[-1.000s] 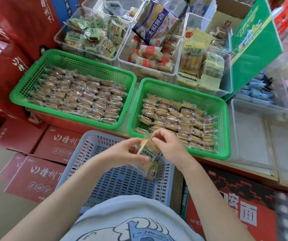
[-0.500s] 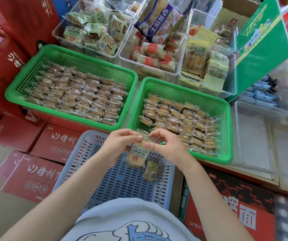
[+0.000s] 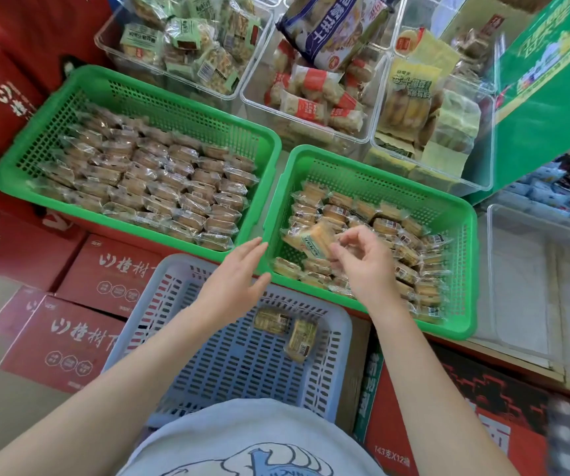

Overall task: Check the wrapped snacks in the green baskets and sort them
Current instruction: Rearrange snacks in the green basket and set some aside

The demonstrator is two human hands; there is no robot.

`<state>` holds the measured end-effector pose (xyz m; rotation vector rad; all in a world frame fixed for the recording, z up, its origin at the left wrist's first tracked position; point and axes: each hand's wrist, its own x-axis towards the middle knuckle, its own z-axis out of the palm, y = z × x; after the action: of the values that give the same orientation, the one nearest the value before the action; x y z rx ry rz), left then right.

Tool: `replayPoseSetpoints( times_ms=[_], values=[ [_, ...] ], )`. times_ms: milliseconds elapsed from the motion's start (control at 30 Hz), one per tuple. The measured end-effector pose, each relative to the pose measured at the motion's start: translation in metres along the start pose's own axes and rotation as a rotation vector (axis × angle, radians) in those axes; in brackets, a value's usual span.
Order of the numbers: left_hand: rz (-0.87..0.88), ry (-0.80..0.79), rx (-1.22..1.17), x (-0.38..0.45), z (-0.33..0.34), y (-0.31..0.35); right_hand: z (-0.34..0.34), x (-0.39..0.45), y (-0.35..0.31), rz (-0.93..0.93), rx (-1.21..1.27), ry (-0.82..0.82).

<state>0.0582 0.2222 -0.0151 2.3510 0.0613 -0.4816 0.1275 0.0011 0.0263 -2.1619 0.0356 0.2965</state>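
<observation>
Now the right hand (image 3: pixel 366 266) has moved up over the right green basket (image 3: pixel 462 269), its fingers pinching a wrapped snack (image 3: pixel 314 240) above the pile, while the left hand (image 3: pixel 233 280) has let go, fingers straight, over the blue basket (image 3: pixel 160 304) with two snacks (image 3: pixel 287 328).

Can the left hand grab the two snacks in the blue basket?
Probably yes. The left hand is open and hovers over the blue basket, whose top is open, and the two snacks lie uncovered close by.
</observation>
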Motion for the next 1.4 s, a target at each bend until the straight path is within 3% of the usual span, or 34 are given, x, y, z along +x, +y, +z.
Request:
replayPoseSetpoints(
  times_ms=[367, 467, 667, 867, 1133, 1233, 1400],
  values=[
    [0.160, 0.116, 0.286, 0.008, 0.029, -0.006, 0.061, 0.031, 0.001, -0.171, -0.417, -0.225],
    [0.156, 0.110, 0.290, 0.015, 0.034, -0.007, 0.062, 0.038, -0.003, -0.190, -0.423, -0.244],
    [0.145, 0.148, 0.186, 0.017, 0.039, -0.018, 0.036, 0.042, 0.015, -0.005, -0.281, -0.181],
    [0.135, 0.126, 0.204, 0.015, 0.043, -0.019, 0.049, 0.028, 0.034, -0.237, -0.527, -0.301],
    [0.147, 0.089, 0.356, 0.017, 0.043, -0.015, 0.077, 0.046, 0.031, -0.342, -0.745, -0.229],
    [0.185, 0.064, 0.498, 0.022, 0.043, -0.012, 0.075, 0.054, 0.019, -0.267, -0.708, -0.245],
    [0.184, -0.053, 0.575, 0.035, 0.041, -0.006, 0.071, 0.068, 0.012, 0.016, -0.714, -0.136]
  ],
)
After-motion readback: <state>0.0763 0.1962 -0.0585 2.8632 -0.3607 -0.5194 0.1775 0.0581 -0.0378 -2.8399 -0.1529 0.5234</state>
